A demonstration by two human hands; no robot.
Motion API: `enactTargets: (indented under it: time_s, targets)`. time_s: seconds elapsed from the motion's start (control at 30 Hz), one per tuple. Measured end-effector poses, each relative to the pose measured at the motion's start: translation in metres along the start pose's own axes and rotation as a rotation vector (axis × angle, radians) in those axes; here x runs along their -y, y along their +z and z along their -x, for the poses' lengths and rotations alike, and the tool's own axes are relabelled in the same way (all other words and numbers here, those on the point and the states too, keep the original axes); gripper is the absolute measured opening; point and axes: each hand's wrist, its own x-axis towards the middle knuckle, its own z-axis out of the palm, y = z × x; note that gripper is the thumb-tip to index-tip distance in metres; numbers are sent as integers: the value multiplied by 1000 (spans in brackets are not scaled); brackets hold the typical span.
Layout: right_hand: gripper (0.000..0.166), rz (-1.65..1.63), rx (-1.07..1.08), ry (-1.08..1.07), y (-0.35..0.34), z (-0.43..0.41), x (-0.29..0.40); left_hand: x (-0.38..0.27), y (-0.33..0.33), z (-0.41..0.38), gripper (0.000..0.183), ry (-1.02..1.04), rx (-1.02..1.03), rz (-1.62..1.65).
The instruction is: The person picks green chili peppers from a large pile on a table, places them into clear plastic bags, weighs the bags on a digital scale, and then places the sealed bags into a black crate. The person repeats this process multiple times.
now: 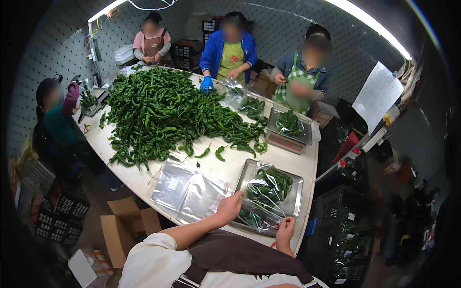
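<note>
A clear plastic bag of green peppers (272, 185) lies over a stainless steel tray (297, 199) in front of me. My left hand (231, 207) pinches the bag's left edge, and my right hand (286, 230) grips its near right corner. Under the stretched film some darker green things show in the tray's near part, too blurred by glare to tell. Left of the tray rests a stack of flat clear plastic bags (191, 192). A large heap of wrinkled green peppers (158, 111) covers the far side of the white table (212, 167).
Beyond the tray stands a digital scale (288, 142) bearing bagged peppers (289, 122). Several people work around the table, one with a blue-gloved hand (206, 85). An opened cardboard box (126, 230) sits on the floor at left. Black crates (335, 223) with bagged peppers stand at right.
</note>
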Motion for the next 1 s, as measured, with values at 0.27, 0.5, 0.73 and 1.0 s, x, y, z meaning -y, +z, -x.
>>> enactTargets:
  time_s: [0.27, 0.5, 0.73, 1.0]
  targets:
    - [7, -395, 59, -288, -6, -10, 161, -105, -80, -21, 11, -37, 100, 877]
    - [9, -435, 57, -31, 27, -26, 202, -107, -127, -54, 9, -41, 293, 1019]
    - [7, -294, -57, -411, 5, -48, 219, -122, -115, -85, 10, 344, 67, 856]
    - [6, 212, -228, 5, -6, -12, 34, -5, -11, -17, 27, -81, 236, 361]
